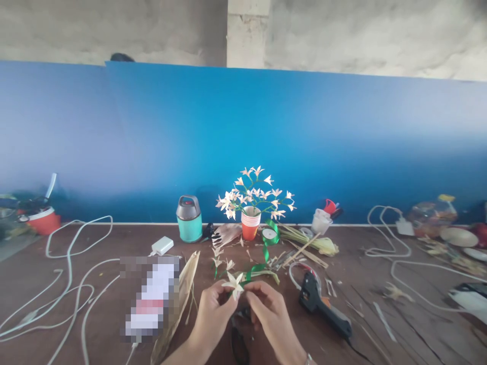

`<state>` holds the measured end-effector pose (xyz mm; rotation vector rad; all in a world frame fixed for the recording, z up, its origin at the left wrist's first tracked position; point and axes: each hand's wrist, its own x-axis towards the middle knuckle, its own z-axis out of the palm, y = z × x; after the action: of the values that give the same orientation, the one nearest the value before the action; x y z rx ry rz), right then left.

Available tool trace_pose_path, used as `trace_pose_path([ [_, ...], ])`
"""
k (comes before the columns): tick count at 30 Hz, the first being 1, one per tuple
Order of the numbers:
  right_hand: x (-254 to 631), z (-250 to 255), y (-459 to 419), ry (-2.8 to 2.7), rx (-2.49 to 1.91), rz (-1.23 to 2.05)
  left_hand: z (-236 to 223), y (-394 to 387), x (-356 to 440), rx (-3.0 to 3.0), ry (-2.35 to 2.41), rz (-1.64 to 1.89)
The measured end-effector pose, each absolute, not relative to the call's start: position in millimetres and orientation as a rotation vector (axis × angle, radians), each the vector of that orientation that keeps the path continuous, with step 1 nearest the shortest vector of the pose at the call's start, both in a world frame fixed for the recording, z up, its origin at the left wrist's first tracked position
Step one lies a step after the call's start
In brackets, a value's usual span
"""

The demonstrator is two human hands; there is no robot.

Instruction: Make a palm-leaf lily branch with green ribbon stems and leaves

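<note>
Pale star-shaped petals of an artificial flower (pixel 234 286) show between my two hands, low in the middle of the view. My left hand (pixel 213 310) is closed on the flower, thumb and forefinger pinching it near its base. Beside it, my right hand (pixel 271 310) pinches the end of a green ribbon (pixel 254 271) close to the flower. The ribbon trails back toward its spool (pixel 269 234). Several finished-looking small flowers (pixel 217 261) lie just beyond my left hand. Below my hands sits a dark object that I cannot make out.
Behind stands a paper cup (pixel 251 225) of white flowers. A teal container (pixel 189 220) is left of it, a glue gun (pixel 323 306) to the right. A blurred-out phone-like device (pixel 150 299), dried husk (pixel 178 304), charger (pixel 163 246) and white cables (pixel 70 263) lie leftward.
</note>
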<state>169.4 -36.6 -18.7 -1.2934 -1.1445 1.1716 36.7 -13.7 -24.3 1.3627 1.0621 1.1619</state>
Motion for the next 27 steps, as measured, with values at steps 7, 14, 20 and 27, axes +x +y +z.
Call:
trace_pose_path([
  [7, 173.4, -10.9, -35.8, -1.271, -1.107, 1.168, -18.1, -14.8, 37.0, 1.484, 1.041, 1.059],
  [14, 175.9, -14.3, -33.7, -1.347, -1.239, 1.058, -20.9, -16.1, 39.0, 1.537, 1.079, 0.996],
  [20, 176.5, -11.4, -32.2, -1.245, -1.247, 1.173, -21.1, -15.2, 40.5, 1.422, 1.038, 0.924],
  [27, 178.8, -4.4, -32.2, -1.158, -1.257, 1.377, -10.1, -16.4, 40.3, 1.331, 1.051, 0.838],
])
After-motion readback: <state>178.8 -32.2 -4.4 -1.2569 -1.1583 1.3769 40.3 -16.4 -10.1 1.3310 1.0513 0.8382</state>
